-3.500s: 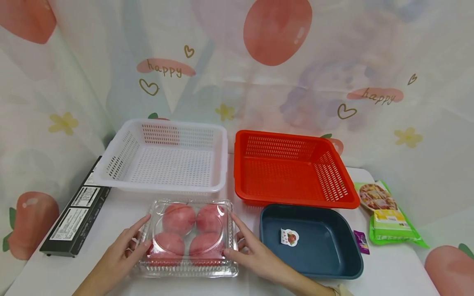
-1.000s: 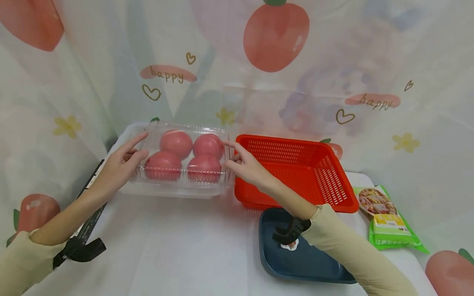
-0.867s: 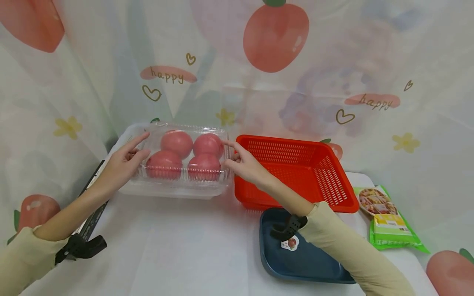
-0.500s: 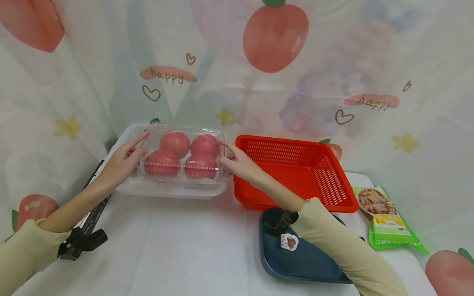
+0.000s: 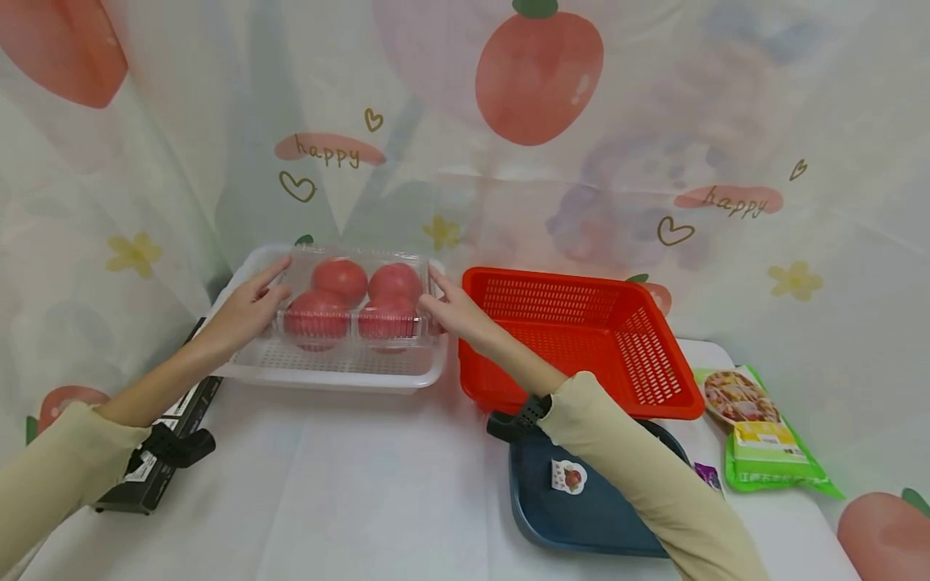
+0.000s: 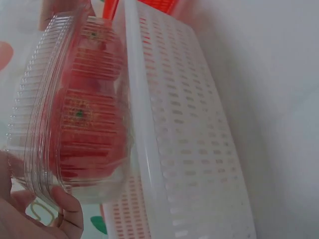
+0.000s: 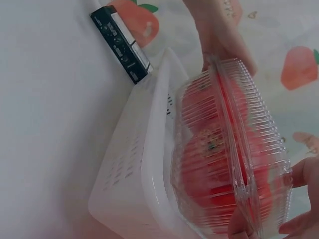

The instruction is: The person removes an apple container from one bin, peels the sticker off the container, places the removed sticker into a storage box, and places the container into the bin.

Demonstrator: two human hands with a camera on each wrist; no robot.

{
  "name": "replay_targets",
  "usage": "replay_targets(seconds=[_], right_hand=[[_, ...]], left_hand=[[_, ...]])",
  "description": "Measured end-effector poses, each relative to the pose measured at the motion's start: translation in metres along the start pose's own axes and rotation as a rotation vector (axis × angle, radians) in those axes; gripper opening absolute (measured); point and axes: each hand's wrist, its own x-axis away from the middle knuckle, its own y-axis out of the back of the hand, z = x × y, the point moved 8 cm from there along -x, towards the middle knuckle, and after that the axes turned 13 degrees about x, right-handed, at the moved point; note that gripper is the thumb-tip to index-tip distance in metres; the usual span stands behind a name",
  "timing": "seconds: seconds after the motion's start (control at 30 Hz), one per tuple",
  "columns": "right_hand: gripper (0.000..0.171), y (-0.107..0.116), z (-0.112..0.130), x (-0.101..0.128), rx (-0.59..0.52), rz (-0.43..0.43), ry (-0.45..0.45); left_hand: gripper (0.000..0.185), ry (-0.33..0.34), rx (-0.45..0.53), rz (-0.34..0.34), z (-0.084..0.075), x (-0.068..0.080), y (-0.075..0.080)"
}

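Note:
A clear plastic clamshell box with several red tomatoes inside is held over the white perforated basket. My left hand grips its left end; in the left wrist view, curled fingers hook under the rim of the box. At the opposite end my right hand holds it, thumb and fingers on the edge. The right wrist view has the clamshell box tilted beside the basket's wall. Whether its base touches the basket floor I cannot tell.
To the right stands a red perforated basket. In front of it is a dark blue tub holding a small sticker-like card, partly under my right forearm. A green food bag and a purple packet lie right; a black box lies left.
Both hands have lifted the clamshell box off the table and carried it back over the white basket. During the last second it has shifted slightly left and away, showing more of the basket's front.

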Motion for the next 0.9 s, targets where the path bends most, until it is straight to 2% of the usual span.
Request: replay_targets(seconds=[0.17, 0.5, 0.8, 0.9], right_hand=[[0.077, -0.008, -0.002, -0.006, -0.024, 0.043, -0.027], [0.071, -0.021, -0.006, -0.017, -0.082, 0.081, -0.110], [0.056, -0.039, 0.000, -0.028, -0.202, 0.120, -0.121], [0.056, -0.044, 0.001, -0.030, -0.200, 0.111, -0.139]], left_hand=[[0.059, 0.030, -0.034, 0.008, 0.007, -0.006, 0.001], [0.062, 0.119, -0.045, 0.081, 0.025, -0.016, -0.004], [0.062, 0.183, -0.064, 0.091, 0.042, -0.027, 0.000], [0.063, 0.196, -0.067, 0.090, 0.047, -0.030, 0.001]])
